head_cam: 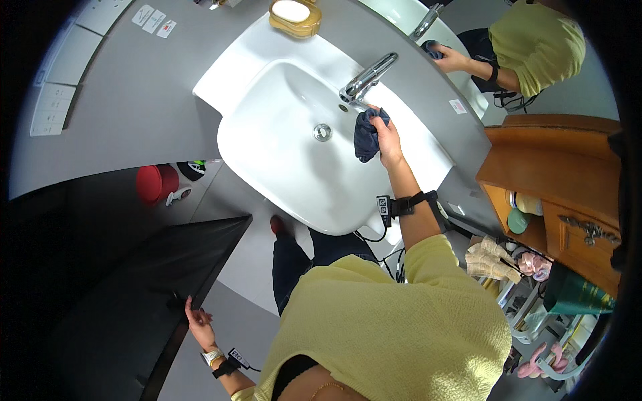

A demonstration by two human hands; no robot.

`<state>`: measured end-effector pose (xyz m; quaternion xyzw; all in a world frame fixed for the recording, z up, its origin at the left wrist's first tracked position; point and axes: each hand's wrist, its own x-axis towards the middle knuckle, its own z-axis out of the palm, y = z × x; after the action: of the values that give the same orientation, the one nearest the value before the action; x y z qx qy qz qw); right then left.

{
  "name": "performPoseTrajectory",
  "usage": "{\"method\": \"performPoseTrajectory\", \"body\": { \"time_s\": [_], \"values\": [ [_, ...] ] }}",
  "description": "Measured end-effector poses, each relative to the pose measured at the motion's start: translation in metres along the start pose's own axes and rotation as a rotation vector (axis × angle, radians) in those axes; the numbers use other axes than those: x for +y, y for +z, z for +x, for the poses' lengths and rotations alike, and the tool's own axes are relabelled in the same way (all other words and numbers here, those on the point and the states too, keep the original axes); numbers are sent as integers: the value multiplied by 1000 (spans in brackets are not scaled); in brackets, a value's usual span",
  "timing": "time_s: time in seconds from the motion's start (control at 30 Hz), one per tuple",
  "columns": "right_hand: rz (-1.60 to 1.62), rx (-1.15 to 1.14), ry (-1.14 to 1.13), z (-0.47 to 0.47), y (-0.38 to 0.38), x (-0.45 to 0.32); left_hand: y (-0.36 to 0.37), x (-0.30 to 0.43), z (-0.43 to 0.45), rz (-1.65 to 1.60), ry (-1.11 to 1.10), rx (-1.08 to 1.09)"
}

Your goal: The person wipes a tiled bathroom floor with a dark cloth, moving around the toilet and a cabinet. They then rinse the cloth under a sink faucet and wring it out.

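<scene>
My right hand (388, 138) grips a crumpled dark navy cloth (366, 136) over the right side of a white ceramic washbasin (271, 150). The cloth hangs just below the chrome faucet (368, 77); part of the fingers is hidden behind it. Down at the left, my left hand (200, 323) is beside the edge of a black door (165, 260), close to its dark handle (174, 302). Its fingers are partly spread with nothing in them, and whether the fingertips touch the door cannot be made out. The basin's metal drain plug (322, 132) sits in the bowl.
A soap dish with white soap (292, 11) rests at the basin's back corner. Right of the basin stand a wooden cabinet (556, 170) and a cluttered rack (526, 311). A mirror (567, 100) reflects the arm. A red bin (156, 184) stands on the floor beyond the door.
</scene>
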<state>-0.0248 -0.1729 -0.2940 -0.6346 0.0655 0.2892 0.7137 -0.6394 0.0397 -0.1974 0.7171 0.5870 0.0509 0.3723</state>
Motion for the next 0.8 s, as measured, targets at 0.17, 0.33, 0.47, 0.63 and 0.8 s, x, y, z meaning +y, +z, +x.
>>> {"method": "performPoseTrajectory", "body": {
  "time_s": [0.17, 0.33, 0.47, 0.63, 0.8],
  "values": [
    [44, 184, -108, 3, 9, 20, -10, -22, -7, -144, -76, -82],
    [63, 186, -139, -1, 16, 30, -3, 31, 22, -199, -229, -426],
    [72, 172, -125, -10, 29, 38, 47, 134, 90, -184, 13, -559],
    [187, 296, -187, -20, 47, 52, 156, 246, 178, -357, 298, -806],
    [136, 405, 270, -12, 40, 94, 285, 303, 222, -427, 75, -1042]
  ]
}}
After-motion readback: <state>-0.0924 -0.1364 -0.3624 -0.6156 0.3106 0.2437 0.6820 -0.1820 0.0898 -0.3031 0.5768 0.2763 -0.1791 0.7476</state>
